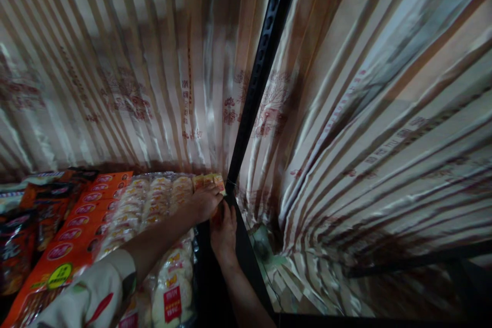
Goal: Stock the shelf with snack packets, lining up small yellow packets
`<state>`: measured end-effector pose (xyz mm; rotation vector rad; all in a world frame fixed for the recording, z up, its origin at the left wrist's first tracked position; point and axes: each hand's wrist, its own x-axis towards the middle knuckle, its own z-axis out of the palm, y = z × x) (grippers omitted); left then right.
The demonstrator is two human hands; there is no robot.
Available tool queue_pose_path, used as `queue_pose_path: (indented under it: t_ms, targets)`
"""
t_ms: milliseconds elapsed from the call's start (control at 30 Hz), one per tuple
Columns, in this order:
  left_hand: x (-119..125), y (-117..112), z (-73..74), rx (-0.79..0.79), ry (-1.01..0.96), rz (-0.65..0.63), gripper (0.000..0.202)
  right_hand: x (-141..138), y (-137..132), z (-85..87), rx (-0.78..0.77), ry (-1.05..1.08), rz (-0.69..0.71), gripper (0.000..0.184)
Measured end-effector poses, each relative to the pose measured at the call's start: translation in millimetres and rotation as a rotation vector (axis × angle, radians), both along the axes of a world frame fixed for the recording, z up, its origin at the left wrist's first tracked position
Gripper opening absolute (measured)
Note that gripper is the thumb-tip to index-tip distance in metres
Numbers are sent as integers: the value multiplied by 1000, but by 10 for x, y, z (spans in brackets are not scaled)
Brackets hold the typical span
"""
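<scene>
At the far right corner of the dark shelf, a row of small yellow packets (208, 181) stands against the curtain. My left hand (205, 204) reaches over the wrapped pastries and has its fingers bent down on the near side of these packets. Close beside it, my right hand (224, 233) is curled at the shelf's edge, next to the post. Between its thumb and fingers shows a small brownish-orange thing, mostly covered and too dark to name. Clear-wrapped round pastries (173, 287) lie in rows under and left of my left forearm.
Orange snack packs (82, 215) and dark orange bags (46, 210) fill the shelf's left side. A black slotted metal post (257, 77) rises at the corner. Striped, printed plastic sheeting (154, 61) hangs behind and to the right. Below the right edge, a thin cable (269, 282) runs down.
</scene>
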<state>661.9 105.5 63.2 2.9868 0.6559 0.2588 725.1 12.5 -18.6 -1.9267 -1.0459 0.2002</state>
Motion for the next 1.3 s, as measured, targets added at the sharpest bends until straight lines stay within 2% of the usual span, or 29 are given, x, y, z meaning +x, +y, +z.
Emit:
queue_pose_path:
  t_ms: [133,233,367,500,667,833,967,1067,1167,1300]
  targets:
    - [-60,-169,-47,-15,38,136,26,-24,-40,96,-86,-53,47,49]
    - [-97,-280,-94,-65,51,172,29,-71,-95,175,-170,-142,116,49]
    - [-123,-358,-107,-180,40,225,32,-119,-151,246,-173,-208,169,51]
    - [-165,-450,-58,-254,-67,306,35,-86,-134,234,-109,-131,186,49]
    - [-253,-745,-98,-319,-240,587,50,-18,-52,140,32,31,135,55]
    - [-311,-976,-165,-548,-405,610,42,-21,25,116,186,103,125,57]
    - [-300,-954,-89,-648,-550,639,40,-46,125,96,324,120,156,56]
    - [-275,-892,-23,-678,-552,726,38,-67,220,33,374,130,114,41]
    - [-234,-859,-11,-680,-546,804,42,-81,282,-28,393,114,137,33]
    - [-54,-858,-46,-674,-620,758,46,-70,291,-42,383,37,166,30]
